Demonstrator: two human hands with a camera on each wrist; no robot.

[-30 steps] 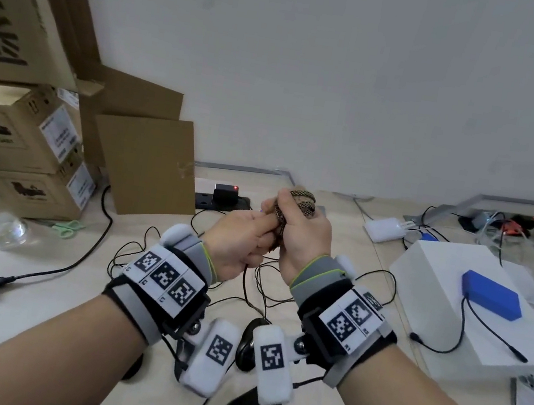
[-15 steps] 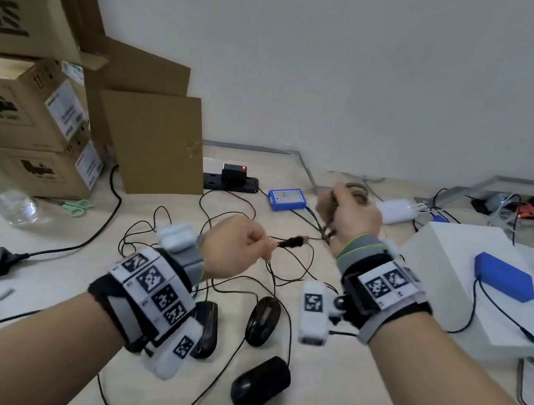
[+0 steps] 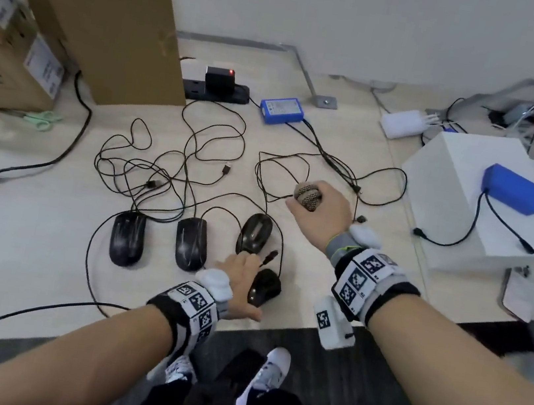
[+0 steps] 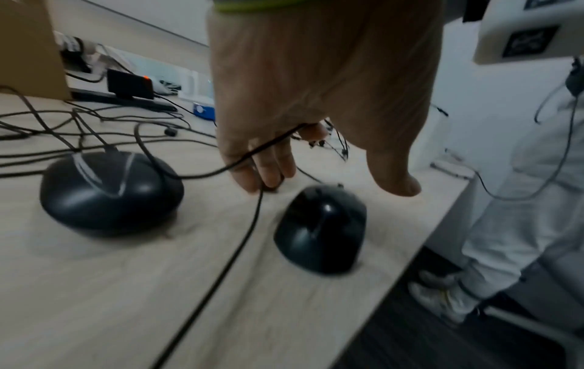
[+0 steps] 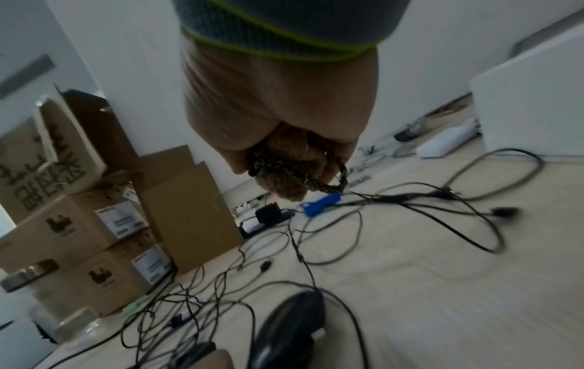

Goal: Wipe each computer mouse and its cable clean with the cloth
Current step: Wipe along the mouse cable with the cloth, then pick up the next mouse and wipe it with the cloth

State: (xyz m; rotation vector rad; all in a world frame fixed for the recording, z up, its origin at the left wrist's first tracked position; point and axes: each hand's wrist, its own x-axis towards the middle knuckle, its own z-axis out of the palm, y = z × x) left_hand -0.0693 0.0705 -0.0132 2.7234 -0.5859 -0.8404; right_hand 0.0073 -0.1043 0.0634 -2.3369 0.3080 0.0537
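The desk [image 3: 332, 292] is pale wood, with its near edge running under both forearms. Brown cardboard boxes [image 3: 6, 59] fill its far left corner, partly cut off by the frame, and a white box [image 3: 452, 181] stands at the right edge with a blue pack [image 3: 512, 188] on top. Four black mice lie near the front edge: the left mouse [image 3: 126, 238], the second mouse [image 3: 191, 243], the third mouse [image 3: 255, 231], and the nearest mouse [image 3: 265, 287] just at the front edge. Their thin black cables [image 3: 173, 167] tangle toward the middle of the desk, so which cable belongs to which mouse is hard to make out.

The right hand [image 3: 322, 207] is raised over the middle of the desk, fingers curled tight round the bunched brown cloth [image 3: 308, 197], most of it hidden in the fist. The left hand [image 3: 241, 281] is low beside the nearest mouse, thumb spread away; a cable crosses its loosely bent fingers [image 4: 268, 164], but blur hides whether they grip it.
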